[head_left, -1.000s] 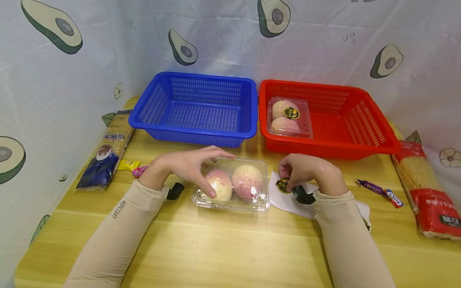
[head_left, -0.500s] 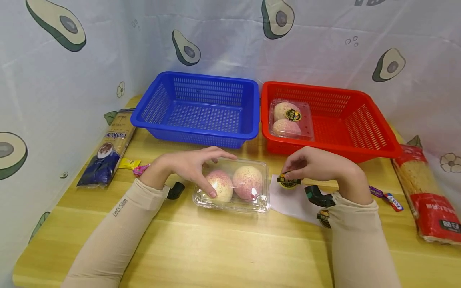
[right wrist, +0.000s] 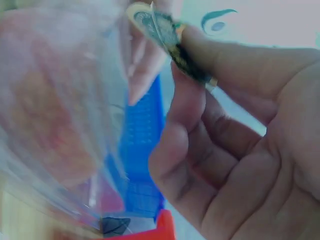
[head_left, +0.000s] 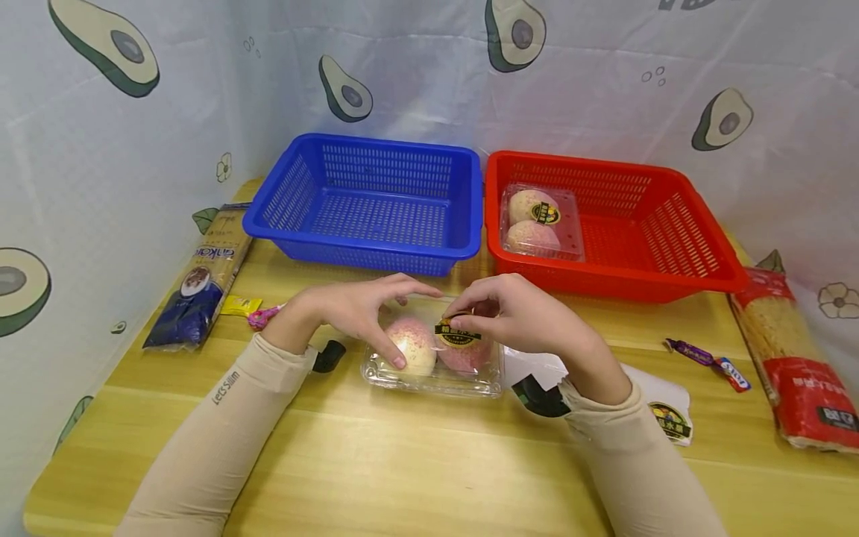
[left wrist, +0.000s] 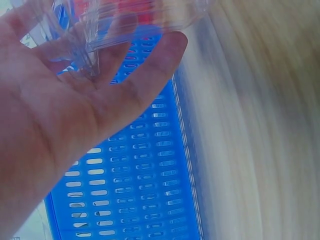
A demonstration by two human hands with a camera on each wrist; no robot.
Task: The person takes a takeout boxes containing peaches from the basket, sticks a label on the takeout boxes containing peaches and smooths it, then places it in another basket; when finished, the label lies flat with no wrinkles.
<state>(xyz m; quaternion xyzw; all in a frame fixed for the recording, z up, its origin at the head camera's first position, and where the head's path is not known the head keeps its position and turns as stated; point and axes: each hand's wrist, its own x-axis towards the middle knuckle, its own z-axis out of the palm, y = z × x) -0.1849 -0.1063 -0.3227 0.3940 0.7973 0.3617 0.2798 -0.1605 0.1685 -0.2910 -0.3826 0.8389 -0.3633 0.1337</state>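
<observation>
On the table stands a clear plastic fruit box [head_left: 429,384] with two pink-and-cream round fruits [head_left: 416,350] inside. My left hand [head_left: 352,309] holds the box from its left side, thumb toward the front and fingers toward the back. In the left wrist view, fingers [left wrist: 155,65] lie along the clear plastic wall. My right hand [head_left: 537,317] pinches a round black-and-gold sticker [head_left: 458,335] over the right fruit. Thumb and forefinger grip the sticker [right wrist: 175,47] by its edge in the right wrist view, close beside the box. White sticker backing paper [head_left: 533,365] lies partly hidden beneath my right arm.
Behind are a blue basket [head_left: 376,257] and a red basket [head_left: 624,280] containing another stickered fruit box [head_left: 567,216]. Pasta packs [head_left: 197,280] and noodle packs [head_left: 798,358] flank the table. Candies [head_left: 240,306] lie left, wrapped sweets [head_left: 694,352] right. Another sticker [head_left: 669,421] remains on the paper.
My right hand has peeled the sticker off the backing paper and moved it left, over the box's lid. My left hand keeps its place on the box.
</observation>
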